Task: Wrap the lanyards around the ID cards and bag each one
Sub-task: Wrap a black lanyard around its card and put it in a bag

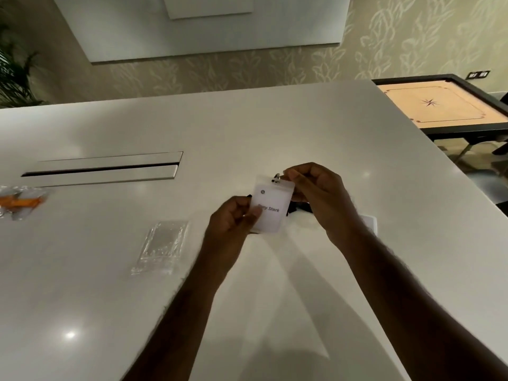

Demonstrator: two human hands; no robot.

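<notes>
While left hand pinches ID card, right hand grips clip (metal).

Leaf-patterned wall, carrom table

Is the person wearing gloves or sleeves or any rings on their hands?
No gloves: the left hand and right hand are both bare. No sleeves show either; both forearms are uncovered right down to the bottom of the picture. I see no watch or bracelet, and no ring on the fingers that show.
</notes>
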